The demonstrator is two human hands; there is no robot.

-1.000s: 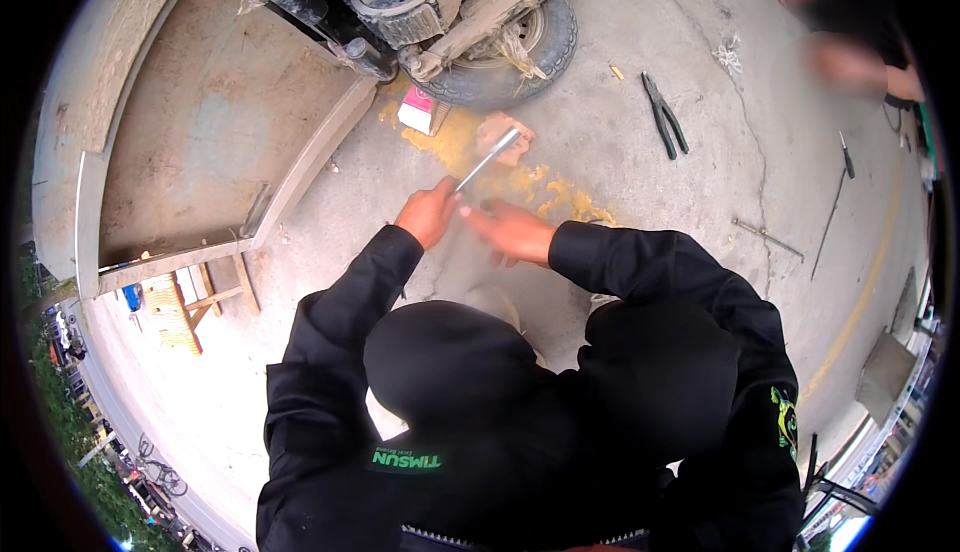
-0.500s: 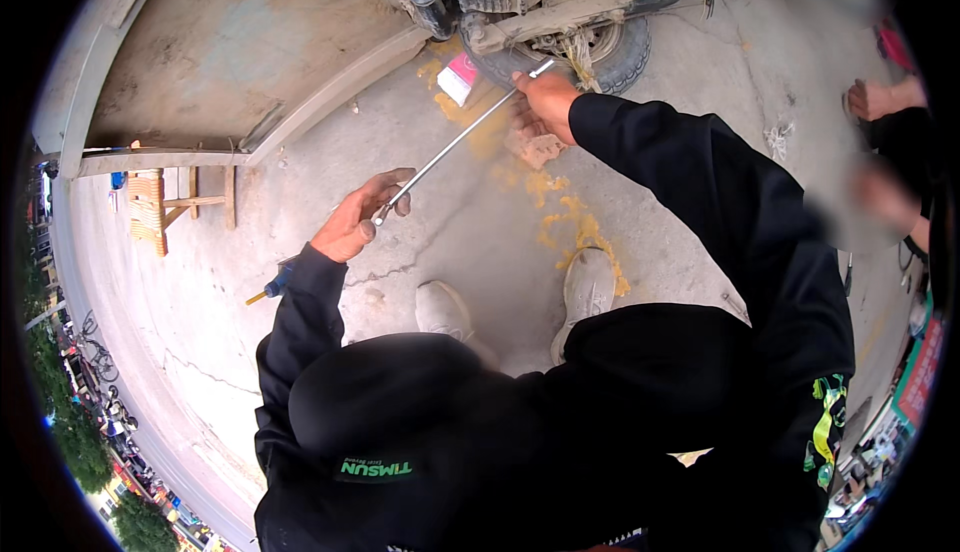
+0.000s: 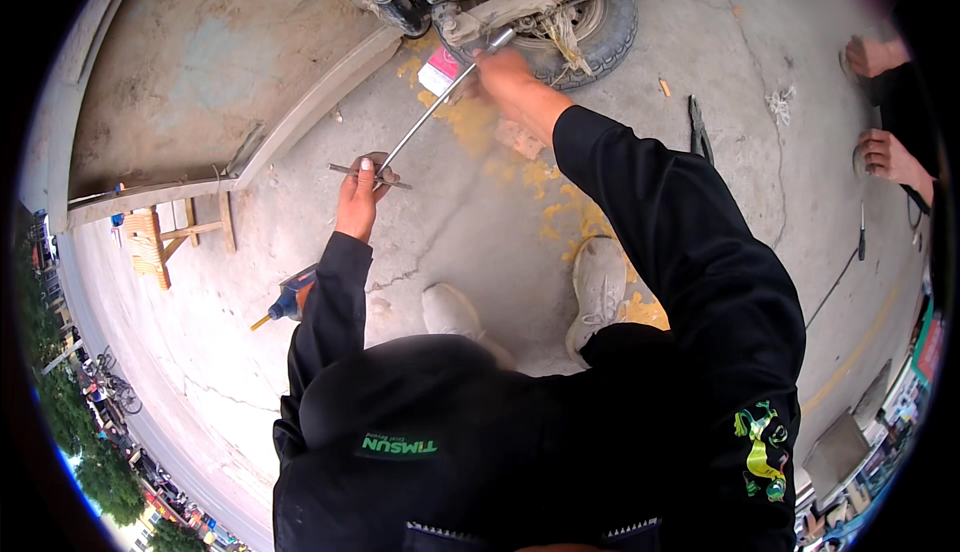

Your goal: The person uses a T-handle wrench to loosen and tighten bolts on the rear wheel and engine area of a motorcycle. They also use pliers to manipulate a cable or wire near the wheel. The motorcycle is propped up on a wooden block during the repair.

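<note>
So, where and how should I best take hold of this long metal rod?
Probably by the dark crossbar at the near end of the metal rod, coming from your own side: it sticks out both ways, giving something broad to hold, whereas the rod itself is slim and straight.

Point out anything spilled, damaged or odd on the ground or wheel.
Yellow patches stain the concrete between the wheel and the right shoe, perhaps a spill or worn paint; frayed strands hang over the wheel, where loose fibre looks out of place.
</note>
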